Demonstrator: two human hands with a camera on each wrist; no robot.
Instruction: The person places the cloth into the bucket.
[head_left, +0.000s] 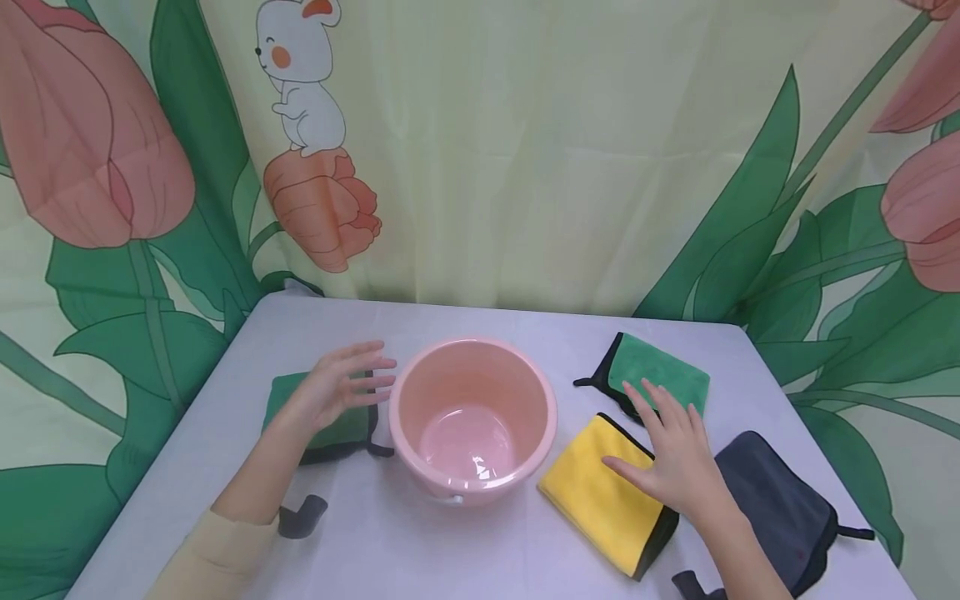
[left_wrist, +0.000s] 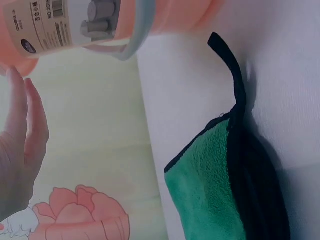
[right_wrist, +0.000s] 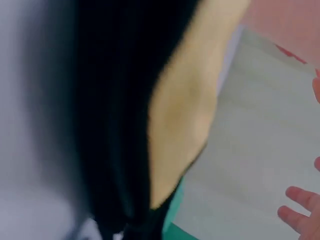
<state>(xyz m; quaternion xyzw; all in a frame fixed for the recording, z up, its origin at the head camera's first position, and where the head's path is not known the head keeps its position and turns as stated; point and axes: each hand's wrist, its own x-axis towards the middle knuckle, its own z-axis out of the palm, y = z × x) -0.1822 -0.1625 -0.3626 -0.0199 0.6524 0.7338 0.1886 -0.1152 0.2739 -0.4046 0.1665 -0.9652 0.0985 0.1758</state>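
A pink bucket (head_left: pixel 480 375) stands upright at the middle of the table; its inside shows no contents. My left hand (head_left: pixel 341 387) is held beside its left rim, fingers extended. In the left wrist view the fingertips (left_wrist: pixel 17 85) overlap the bucket's edge; I cannot tell whether they touch. Beneath that hand lies a folded green cloth (head_left: pixel 330 433) with dark edging and a loop. My right hand (head_left: pixel 675 458), fingers spread and holding nothing, hovers over a folded yellow cloth (head_left: pixel 592 483). Just beyond its fingertips is another green cloth (head_left: pixel 675 367).
To the right of the right hand lies a dark grey cloth (head_left: pixel 772 500) with a loop, close to the table's right edge. A tulip-print curtain (head_left: pixel 525 167) hangs behind the white table (head_left: pixel 450 567). Dark grey pieces (head_left: pixel 302 517) show beside both wrists.
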